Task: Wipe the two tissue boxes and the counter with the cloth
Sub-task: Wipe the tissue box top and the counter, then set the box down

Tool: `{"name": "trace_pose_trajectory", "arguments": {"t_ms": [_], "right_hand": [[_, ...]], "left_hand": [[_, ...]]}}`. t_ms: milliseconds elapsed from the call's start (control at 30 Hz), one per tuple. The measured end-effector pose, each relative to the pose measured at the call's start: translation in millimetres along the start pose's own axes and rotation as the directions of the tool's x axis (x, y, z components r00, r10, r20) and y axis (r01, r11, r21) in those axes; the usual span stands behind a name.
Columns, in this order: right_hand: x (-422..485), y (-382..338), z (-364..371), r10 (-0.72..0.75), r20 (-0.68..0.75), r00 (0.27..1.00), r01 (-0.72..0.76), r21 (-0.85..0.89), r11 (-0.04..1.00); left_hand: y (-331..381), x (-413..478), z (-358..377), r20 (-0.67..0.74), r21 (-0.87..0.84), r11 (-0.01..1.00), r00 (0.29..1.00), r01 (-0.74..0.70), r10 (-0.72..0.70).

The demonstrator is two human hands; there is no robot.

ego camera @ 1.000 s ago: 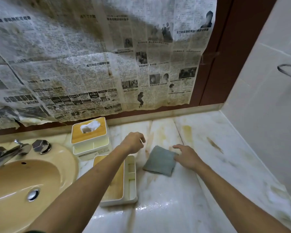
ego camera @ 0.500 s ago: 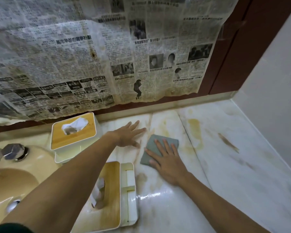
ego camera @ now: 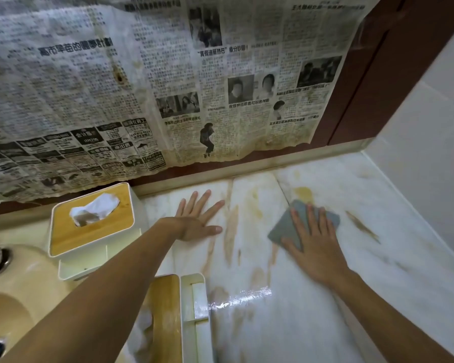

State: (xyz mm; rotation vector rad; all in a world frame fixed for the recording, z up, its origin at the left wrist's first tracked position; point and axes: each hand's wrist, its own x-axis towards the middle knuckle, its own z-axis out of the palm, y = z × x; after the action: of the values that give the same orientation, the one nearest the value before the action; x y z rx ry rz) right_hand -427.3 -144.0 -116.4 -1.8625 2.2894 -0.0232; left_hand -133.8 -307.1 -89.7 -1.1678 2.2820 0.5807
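With flat fingers the right hand [ego camera: 313, 247] presses the cloth [ego camera: 283, 231], the left hand [ego camera: 197, 218] splayed empty on the counter [ego camera: 325, 305]; unpinched, the cloth may bunch short of the stain [ego camera: 303, 193] at 12 o'clock.

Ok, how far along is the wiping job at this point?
Done: nothing certain; a wet sheen near the front tissue box suggests that patch was wiped. In hand: the right hand presses the cloth flat on the counter next to a yellow stain; the left hand lies flat on it. Remaining: the brown streak and, as far as can be told, the back tissue box too.
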Motion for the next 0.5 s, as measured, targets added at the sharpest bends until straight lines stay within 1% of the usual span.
{"name": "trace_pose_trajectory", "arguments": {"t_ms": [67, 100, 133, 200, 233, 300, 367, 433, 500], "right_hand": [[34, -18, -2, 0.101, 0.004, 0.995, -0.101, 0.029, 0.994], [48, -30, -3, 0.113, 0.018, 0.993, -0.114, 0.037, 0.993], [58, -43, -3, 0.091, 0.035, 0.995, -0.092, 0.037, 0.995], [62, -62, 1, -0.042, 0.039, 0.998, 0.042, -0.015, 0.999], [56, -66, 4, -0.130, 0.036, 0.991, 0.132, -0.051, 0.990], [33, -64, 7, -0.278, 0.028, 0.960, 0.280, -0.064, 0.958], [4, -48, 8, -0.356, 0.028, 0.934, 0.357, -0.062, 0.932], [-20, -25, 9, -0.354, 0.022, 0.935, 0.354, -0.066, 0.933], [-26, -1, 9, -0.250, 0.001, 0.968, 0.250, -0.057, 0.967]], "left_hand": [[3, -1, -2, 0.003, -0.034, 0.999, 1.000, 0.013, -0.013], [4, -2, -3, 0.002, -0.041, 0.999, 1.000, 0.017, -0.017], [5, -3, -4, 0.000, -0.042, 0.999, 1.000, 0.021, -0.021], [8, -5, -5, -0.005, -0.027, 0.999, 1.000, 0.030, -0.031], [9, -6, -5, -0.005, -0.017, 0.999, 0.999, 0.038, -0.038], [11, -7, -6, 0.001, -0.009, 0.998, 0.999, 0.054, -0.054], [14, -6, -5, 0.006, -0.049, 0.997, 0.998, 0.065, -0.064], [20, -3, -4, 0.006, -0.125, 0.988, 0.996, 0.086, -0.086], [27, 0, -4, 0.006, -0.157, 0.981, 0.993, 0.116, -0.117]]}}
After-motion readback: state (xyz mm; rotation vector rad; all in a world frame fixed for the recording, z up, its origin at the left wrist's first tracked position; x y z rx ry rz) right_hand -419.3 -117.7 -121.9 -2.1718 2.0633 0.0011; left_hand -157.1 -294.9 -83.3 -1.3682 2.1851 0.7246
